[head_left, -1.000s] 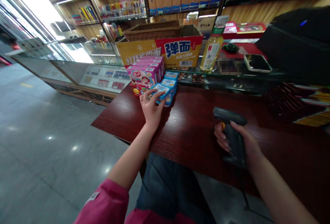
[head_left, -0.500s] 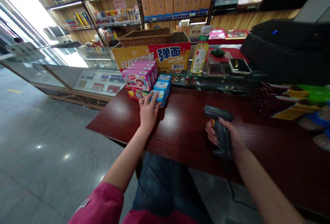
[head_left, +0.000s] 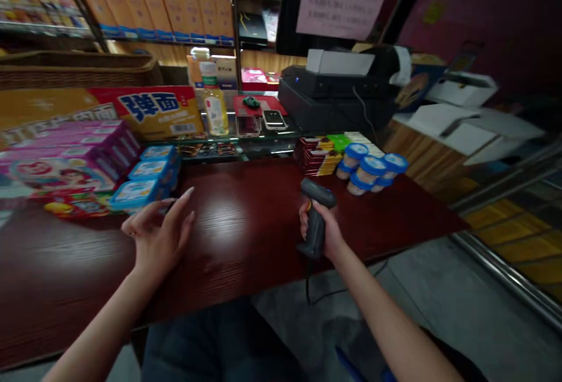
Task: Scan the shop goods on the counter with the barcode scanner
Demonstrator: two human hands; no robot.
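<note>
My right hand (head_left: pixel 324 231) grips the handle of a dark barcode scanner (head_left: pixel 316 212), held upright over the dark red wooden table (head_left: pixel 246 224); its cable hangs off the front edge. My left hand (head_left: pixel 158 234) hovers open above the table, fingers spread, holding nothing. It is just right of a row of small blue-lidded packs (head_left: pixel 144 181). Pink boxes (head_left: pixel 65 156) are stacked behind those packs at the left.
Several blue-lidded cups (head_left: pixel 371 171) and a stack of dark red packets (head_left: pixel 317 154) sit at the table's far right. Behind, on a glass counter: a yellow-red carton (head_left: pixel 149 111), a drink bottle (head_left: pixel 215 103), a phone (head_left: pixel 274 118) and a black register with printer (head_left: pixel 338 98). Shelves line the back wall.
My view has swung right, showing the cups and register. My left hand has let go of the blue packs and lifted off them, now open. The right hand still holds the scanner.
</note>
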